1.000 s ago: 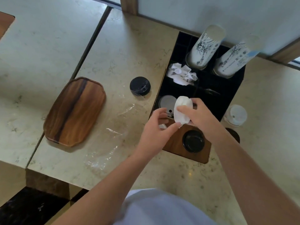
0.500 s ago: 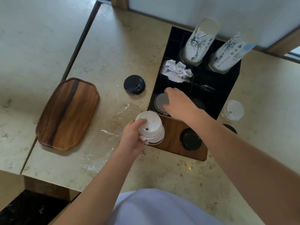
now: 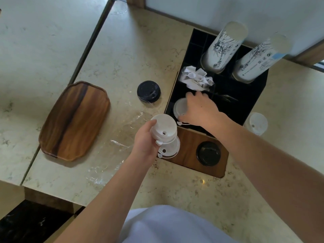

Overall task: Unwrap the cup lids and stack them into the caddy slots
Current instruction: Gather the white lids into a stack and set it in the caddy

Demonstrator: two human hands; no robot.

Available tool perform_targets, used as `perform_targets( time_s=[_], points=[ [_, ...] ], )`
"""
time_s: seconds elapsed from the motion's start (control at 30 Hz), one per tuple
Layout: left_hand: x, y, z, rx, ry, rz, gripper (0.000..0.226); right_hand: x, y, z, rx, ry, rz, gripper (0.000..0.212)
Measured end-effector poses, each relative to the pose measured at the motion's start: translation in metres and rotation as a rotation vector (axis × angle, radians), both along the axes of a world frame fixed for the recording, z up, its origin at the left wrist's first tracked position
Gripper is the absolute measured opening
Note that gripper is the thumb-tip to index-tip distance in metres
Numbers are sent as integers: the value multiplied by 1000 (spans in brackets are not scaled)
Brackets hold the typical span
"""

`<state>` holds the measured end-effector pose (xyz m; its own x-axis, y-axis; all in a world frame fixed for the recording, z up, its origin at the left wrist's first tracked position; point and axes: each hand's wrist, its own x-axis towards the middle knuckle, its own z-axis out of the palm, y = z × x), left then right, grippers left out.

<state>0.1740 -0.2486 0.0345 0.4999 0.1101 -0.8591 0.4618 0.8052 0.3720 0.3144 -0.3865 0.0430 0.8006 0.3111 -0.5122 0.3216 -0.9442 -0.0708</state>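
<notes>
My left hand grips a short stack of white cup lids, held just above the front-left corner of the black caddy. My right hand reaches into the caddy's left slot. Its thumb and fingers span a white lid lying there and hide the lid's right side. A black lid sits in the round hole of the caddy's wooden front panel. Another black lid lies on the counter left of the caddy. More white lids stand on the counter to its right.
Crumpled clear wrap lies on the counter beside my left hand. A wooden tray sits further left. Two stacks of printed paper cups stand in the caddy's back slots, with crumpled white paper in front of them.
Both hands held one white bundle over the caddy. My left hand then drew the lid stack toward the front-left, and my right hand went down into the left slot.
</notes>
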Motion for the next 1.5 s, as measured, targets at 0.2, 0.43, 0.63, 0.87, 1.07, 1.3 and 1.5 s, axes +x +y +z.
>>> perform_targets(
  time_s=[0.2, 0.43, 0.63, 0.87, 1.07, 1.3, 1.5],
  points=[
    [2, -8, 1, -54, -14, -32, 41, -28, -24, 26, 326, 224, -207, 93],
    [10, -20, -2, -104, -18, -111, 44, -49, -28, 16, 453, 346, -243, 97],
    [14, -21, -5, -88, 6, -192, 46, -46, -34, 14, 386, 391, -208, 108],
    [19, -16, 0, -171, -83, -178, 44, -45, -42, 19, 473, 364, -130, 104],
    [21, -12, 5, -236, -111, -197, 42, -42, -48, 22, 535, 434, -138, 101],
    [18, -12, 7, -186, -186, -194, 45, -48, -40, 37, 516, 276, 94, 99],
    [19, -7, 7, -77, -240, -211, 47, -56, -34, 39, 502, 130, 153, 96]
  ],
)
